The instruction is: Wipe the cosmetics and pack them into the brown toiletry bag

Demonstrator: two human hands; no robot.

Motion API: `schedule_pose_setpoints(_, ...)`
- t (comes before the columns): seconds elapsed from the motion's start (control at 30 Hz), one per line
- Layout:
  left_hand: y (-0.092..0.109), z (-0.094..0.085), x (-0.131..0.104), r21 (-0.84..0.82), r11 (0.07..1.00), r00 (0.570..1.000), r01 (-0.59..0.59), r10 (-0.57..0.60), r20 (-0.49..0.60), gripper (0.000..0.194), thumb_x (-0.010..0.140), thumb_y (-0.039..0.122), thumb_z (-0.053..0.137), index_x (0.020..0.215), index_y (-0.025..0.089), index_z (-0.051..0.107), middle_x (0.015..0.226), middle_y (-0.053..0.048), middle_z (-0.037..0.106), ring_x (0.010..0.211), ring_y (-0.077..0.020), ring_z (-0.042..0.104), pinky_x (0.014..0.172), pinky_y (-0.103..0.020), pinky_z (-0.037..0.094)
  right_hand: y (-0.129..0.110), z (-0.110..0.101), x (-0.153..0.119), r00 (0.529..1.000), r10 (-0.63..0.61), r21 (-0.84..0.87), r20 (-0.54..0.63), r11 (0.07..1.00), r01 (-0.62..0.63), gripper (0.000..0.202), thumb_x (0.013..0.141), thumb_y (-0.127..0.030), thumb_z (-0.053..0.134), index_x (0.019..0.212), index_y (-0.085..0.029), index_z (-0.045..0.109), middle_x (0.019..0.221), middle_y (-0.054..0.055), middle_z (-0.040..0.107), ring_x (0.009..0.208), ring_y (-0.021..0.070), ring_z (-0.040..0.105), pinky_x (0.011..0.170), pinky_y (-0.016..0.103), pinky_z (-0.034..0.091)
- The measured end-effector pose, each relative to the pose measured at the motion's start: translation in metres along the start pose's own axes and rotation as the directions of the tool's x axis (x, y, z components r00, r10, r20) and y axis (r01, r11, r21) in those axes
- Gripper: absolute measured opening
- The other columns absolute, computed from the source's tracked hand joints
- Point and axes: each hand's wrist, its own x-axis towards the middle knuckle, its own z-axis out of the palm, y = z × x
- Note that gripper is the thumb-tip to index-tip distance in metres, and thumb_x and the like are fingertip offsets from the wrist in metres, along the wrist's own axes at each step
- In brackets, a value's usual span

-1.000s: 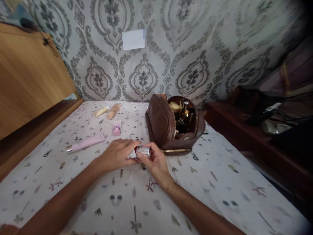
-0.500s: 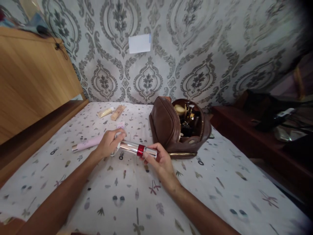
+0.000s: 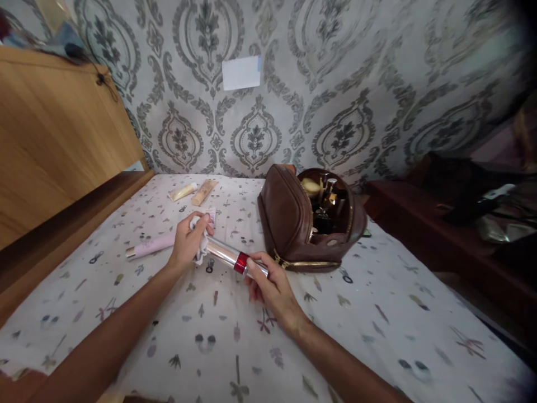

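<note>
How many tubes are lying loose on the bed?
4. A long pink tube lies by the left hand; a small pink one peeks out behind that hand; a pale tube and a tan tube lie near the wall. More may hide in the bag.

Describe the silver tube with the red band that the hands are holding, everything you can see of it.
The silver tube is a slim, shiny, metallic-looking cylinder with a glossy red band near one end. It is held roughly level just above the patterned sheet, angled from upper left to lower right. The right hand pinches the end beyond the red band; the left hand presses a small white cloth around the other end. The brown pouch sits behind it, apart.
</note>
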Motion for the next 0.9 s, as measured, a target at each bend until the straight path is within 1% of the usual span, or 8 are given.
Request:
schedule_pose_setpoints(0.17, 0.005, -0.001, -0.002, 0.091, 0.987, 0.992, -0.129, 0.129, 0.007, 0.015, 0.084, 0.032, 0.064, 0.073, 0.021, 0.062, 0.06, 0.003, 0.063, 0.055, -0.0116, 0.056, 0.056, -0.02, 0.043, -0.005, -0.001, -0.003, 0.995, 0.085, 0.059, 0.049, 0.994, -0.088, 0.05, 0.083, -0.07, 0.054, 0.089, -0.021, 0.055, 0.057, -0.007, 0.056, 0.033, 0.0061, 0.043, 0.036, 0.019, 0.023)
schedule_pose_setpoints(0.37, 0.012, 0.001, -0.004, 0.11, 0.977, 0.982, -0.182, 0.186, -0.025, 0.016, 0.085, 0.033, 0.063, 0.074, 0.021, 0.06, 0.059, 0.003, 0.063, 0.063, -0.0132, 0.06, 0.069, -0.023, 0.048, -0.005, 0.001, -0.003, 0.982, 0.151, 0.149, 0.109, 0.975, -0.167, 0.052, 0.08, -0.071, 0.057, 0.083, -0.019, 0.055, 0.056, -0.006, 0.055, 0.033, 0.0048, 0.038, 0.036, 0.019, 0.019)
schedule_pose_setpoints(0.43, 0.011, 0.003, -0.004, 0.004, 0.995, 0.992, -0.098, 0.098, -0.075, 0.02, 0.085, 0.039, 0.064, 0.078, 0.021, 0.06, 0.062, 0.003, 0.064, 0.063, -0.0135, 0.062, 0.068, -0.024, 0.049, -0.004, 0.001, -0.002, 0.98, 0.165, 0.181, 0.115, 0.966, -0.184, 0.053, 0.077, -0.07, 0.06, 0.091, -0.019, 0.058, 0.059, -0.006, 0.056, 0.035, 0.0048, 0.039, 0.037, 0.018, 0.018)
schedule_pose_setpoints(0.5, 0.009, 0.007, -0.004, -0.223, 0.973, 0.988, 0.062, -0.091, -0.123, 0.028, 0.081, 0.048, 0.068, 0.082, 0.021, 0.059, 0.066, 0.003, 0.065, 0.062, -0.0143, 0.064, 0.064, -0.025, 0.051, -0.003, 0.002, -0.001, 0.981, 0.151, 0.185, 0.124, 0.967, -0.173, 0.055, 0.076, -0.069, 0.063, 0.098, -0.019, 0.058, 0.061, -0.006, 0.057, 0.036, 0.0053, 0.041, 0.037, 0.018, 0.019)
schedule_pose_setpoints(0.57, 0.009, 0.01, -0.004, -0.449, 0.861, 0.946, 0.238, -0.31, -0.091, 0.035, 0.077, 0.052, 0.071, 0.085, 0.021, 0.058, 0.067, 0.003, 0.065, 0.059, -0.0149, 0.065, 0.06, -0.027, 0.053, -0.001, 0.003, -0.002, 0.983, 0.119, 0.141, 0.141, 0.98, -0.139, 0.054, 0.077, -0.067, 0.063, 0.104, -0.02, 0.056, 0.062, -0.006, 0.057, 0.038, 0.0063, 0.044, 0.038, 0.019, 0.023)
schedule_pose_setpoints(0.63, 0.01, 0.011, -0.004, -0.571, 0.736, 0.89, 0.364, -0.456, -0.02, 0.035, 0.078, 0.052, 0.07, 0.08, 0.02, 0.056, 0.06, 0.004, 0.061, 0.052, -0.0132, 0.062, 0.057, -0.026, 0.053, 0.0, 0.005, -0.004, 0.984, 0.067, 0.054, 0.165, 0.996, -0.077, 0.049, 0.081, -0.063, 0.062, 0.106, -0.021, 0.054, 0.064, -0.007, 0.056, 0.04, 0.0072, 0.045, 0.039, 0.02, 0.028)
schedule_pose_setpoints(0.73, 0.013, 0.01, -0.003, -0.622, 0.672, 0.865, 0.401, -0.501, 0.016, 0.034, 0.083, 0.047, 0.066, 0.069, 0.02, 0.052, 0.05, 0.006, 0.053, 0.045, -0.0099, 0.055, 0.052, -0.022, 0.05, 0.001, 0.008, -0.009, 0.977, -0.032, -0.104, 0.211, 0.993, 0.055, 0.036, 0.088, -0.053, 0.057, 0.106, -0.022, 0.053, 0.063, -0.008, 0.051, 0.045, 0.0087, 0.048, 0.044, 0.021, 0.037)
schedule_pose_setpoints(0.9, 0.021, 0.009, -0.004, -0.658, 0.678, 0.911, 0.328, -0.411, 0.031, 0.04, 0.082, 0.056, 0.065, 0.068, 0.02, 0.053, 0.05, 0.005, 0.053, 0.047, -0.0108, 0.057, 0.053, -0.023, 0.051, 0.002, 0.01, -0.016, 0.972, -0.139, -0.258, 0.19, 0.948, 0.186, 0.027, 0.093, -0.042, 0.055, 0.111, -0.022, 0.052, 0.07, -0.005, 0.053, 0.058, 0.0118, 0.053, 0.054, 0.023, 0.041)
